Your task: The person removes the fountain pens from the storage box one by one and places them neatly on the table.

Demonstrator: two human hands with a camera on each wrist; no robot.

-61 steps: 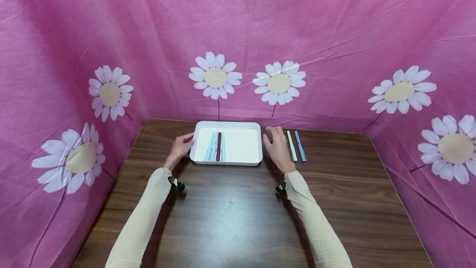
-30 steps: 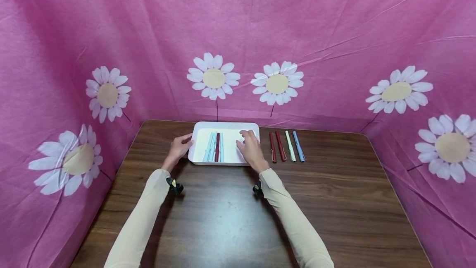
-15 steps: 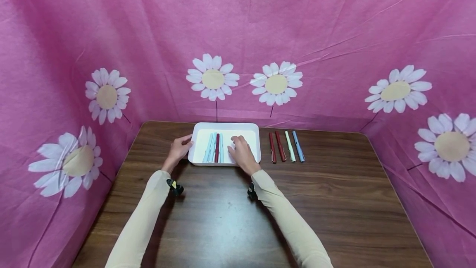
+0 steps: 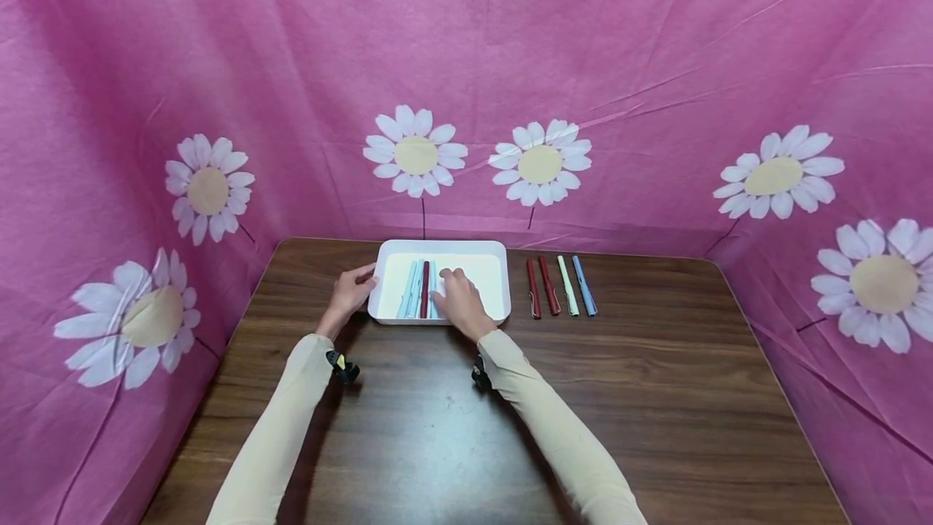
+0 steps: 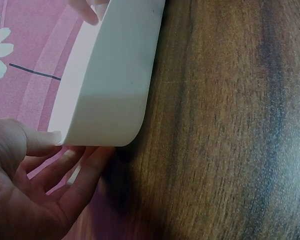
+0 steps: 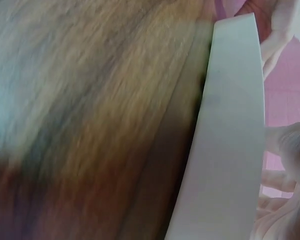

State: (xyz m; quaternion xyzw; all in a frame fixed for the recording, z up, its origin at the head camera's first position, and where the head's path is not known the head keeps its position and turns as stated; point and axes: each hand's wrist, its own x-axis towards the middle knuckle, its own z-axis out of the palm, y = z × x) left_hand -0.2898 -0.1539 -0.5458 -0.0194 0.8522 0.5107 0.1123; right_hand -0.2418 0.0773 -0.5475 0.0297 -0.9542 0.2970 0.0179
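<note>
At twelve o'clock on the brown wood-grain table (image 4: 423,444), before pink daisy-printed cloth (image 4: 466,39), I see the white tray (image 4: 490,275) holding pens (image 4: 425,286). The left hand (image 4: 349,295) pinches its nine-o'clock end; the right hand (image 4: 462,304), fingers loosely parted, is over it. Four loose pens (image 4: 548,285) lie at its three.

Left end of tray (image 4: 445,246) blocked by left grip (image 4: 348,296); tray pens (image 4: 425,288) obstructed from right by right grip (image 4: 462,304). Some room kept beside tray's right wall. Narrow lane bounded by tray and loose pens (image 4: 568,286). Broad near counter (image 4: 408,428) flanked by sleeves (image 4: 273,428); far side closed off by curtain (image 4: 466,39).
</note>
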